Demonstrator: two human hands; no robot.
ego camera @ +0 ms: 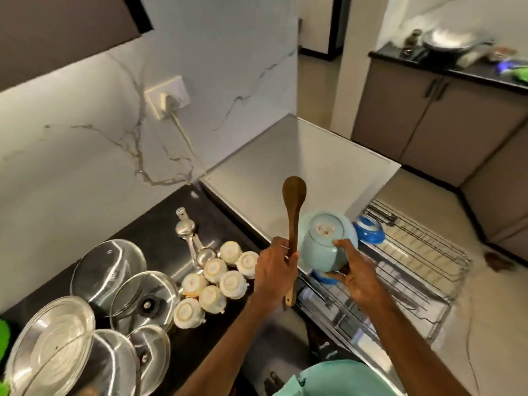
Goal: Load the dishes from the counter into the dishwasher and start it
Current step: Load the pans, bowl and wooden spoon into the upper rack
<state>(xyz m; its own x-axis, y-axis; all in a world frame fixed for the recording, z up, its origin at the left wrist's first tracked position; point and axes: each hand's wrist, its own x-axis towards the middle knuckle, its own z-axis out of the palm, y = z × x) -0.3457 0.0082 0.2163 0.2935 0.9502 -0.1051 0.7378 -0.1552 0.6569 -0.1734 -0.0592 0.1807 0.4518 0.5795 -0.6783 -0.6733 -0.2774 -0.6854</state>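
Over the near edge of the dishwasher's pulled-out wire rack (pixel 423 252), as the head camera shows it, both hands are raised and full. The left hand (pixel 273 270) has its fingers wrapped round the lower handle of a wooden spoon (pixel 293 212), which stands almost upright with the dark bowl end at the top. Just right of it, the right hand (pixel 355 272) grips a pale blue bowl (pixel 323 247), thumb on the foot ring and fingers curled under the side. The bowl is tipped so that its base faces the camera. A reddish printed mark sits in the middle of that base, too blurred to read.

Another blue dish (pixel 368 231) lies in the far left corner of the rack, close to the dishwasher (pixel 257 172), whose flat pale top runs to the marble wall.

On the black counter (pixel 160 224) to the left, a cluster of small white cups (pixel 228 281) stands upside down; faint orange marks show on their bases, none legible. Further left lie several glass lids (pixel 108 267) with steel rims, overlapping one another, and a steel plate (pixel 54 338) at the near left. A steel hand press (pixel 185 230) lies between the lids and the cups.

A white wall socket (pixel 167 100) holds a plug, its cord running down behind the dishwasher. At the far right, a pan (pixel 448 41) sits on a second dark counter.
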